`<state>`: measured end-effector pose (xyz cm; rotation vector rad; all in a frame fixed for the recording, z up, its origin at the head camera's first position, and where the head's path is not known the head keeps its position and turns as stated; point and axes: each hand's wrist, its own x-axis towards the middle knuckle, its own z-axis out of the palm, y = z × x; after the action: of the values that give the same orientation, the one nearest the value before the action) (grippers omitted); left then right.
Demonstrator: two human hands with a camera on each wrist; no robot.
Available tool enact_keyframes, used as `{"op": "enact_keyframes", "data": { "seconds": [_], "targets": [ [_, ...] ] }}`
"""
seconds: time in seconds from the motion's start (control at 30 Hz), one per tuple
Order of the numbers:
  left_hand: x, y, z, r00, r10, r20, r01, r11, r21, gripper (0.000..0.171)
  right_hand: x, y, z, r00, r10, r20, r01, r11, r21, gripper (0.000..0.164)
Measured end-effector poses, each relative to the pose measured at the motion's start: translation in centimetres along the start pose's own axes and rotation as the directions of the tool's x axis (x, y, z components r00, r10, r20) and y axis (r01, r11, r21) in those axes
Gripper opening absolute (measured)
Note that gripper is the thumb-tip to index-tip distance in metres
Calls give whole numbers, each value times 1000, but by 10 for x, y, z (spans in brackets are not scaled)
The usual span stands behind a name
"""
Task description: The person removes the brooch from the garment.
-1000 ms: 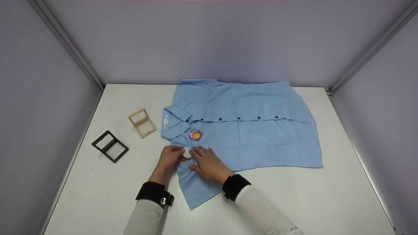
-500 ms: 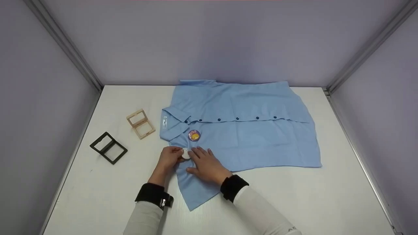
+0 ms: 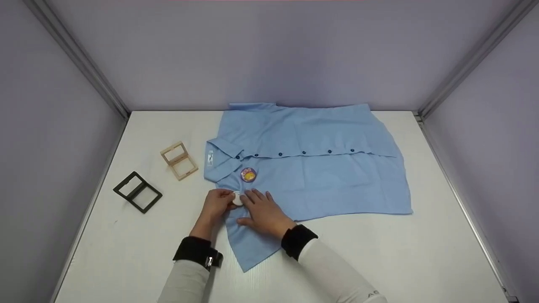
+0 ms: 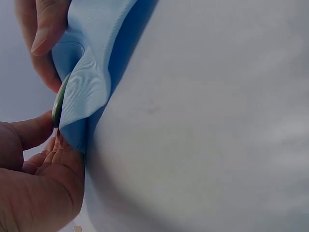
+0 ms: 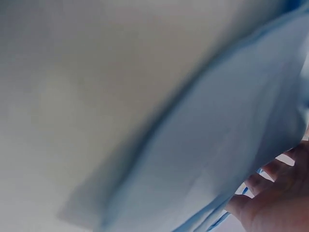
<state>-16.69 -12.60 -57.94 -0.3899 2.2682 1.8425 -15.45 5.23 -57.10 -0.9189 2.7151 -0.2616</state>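
A light blue short-sleeved shirt [image 3: 328, 181] lies spread on the white table, collar to the left. My left hand [image 3: 217, 205] pinches the edge of a round pale badge [image 3: 237, 198] over the shirt's near sleeve area. In the left wrist view the badge [image 4: 60, 102] stands nearly edge-on against bunched cloth, its rim looking green. My right hand [image 3: 265, 213] rests on the shirt with extended fingers, fingertips right at the badge's other side. A purple and yellow button badge [image 3: 248, 174] sits on the shirt just below the collar. The pale badge's back is hidden.
To the left of the shirt lie an opened tan hinged case [image 3: 180, 160] and an opened black hinged case [image 3: 137, 192], each with window-like frames. Grey panels [image 3: 269, 54] enclose the table [image 3: 379, 261] at the back and both sides.
The head view has shifted slightly, so everything sits a little further left. Both hands stay at the pale badge with hardly any visible movement.
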Motion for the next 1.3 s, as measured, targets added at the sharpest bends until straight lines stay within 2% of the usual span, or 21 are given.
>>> {"op": "enact_keyframes", "data": {
  "seconds": [0.4,0.63,0.9,1.1,1.3],
  "targets": [
    [-1,1,-1,1000,5,11,-5,1000,-3,14,-2,9,-9,999,-33,30,27,983,180,73],
    [-1,1,-1,1000,10,11,-10,1000,-6,13,-4,11,-10,998,-45,44,36,980,196,77],
    [-1,0,-2,1000,11,20,-11,1000,-6,17,-7,21,-15,990,-107,97,80,965,251,75],
    [-2,-2,-1,999,1,41,-1,1000,-2,23,-9,24,-15,988,-111,106,84,969,233,76],
    [-5,-1,3,1000,15,6,-15,999,38,28,-11,24,-13,998,-27,59,18,988,156,70]
  ]
}}
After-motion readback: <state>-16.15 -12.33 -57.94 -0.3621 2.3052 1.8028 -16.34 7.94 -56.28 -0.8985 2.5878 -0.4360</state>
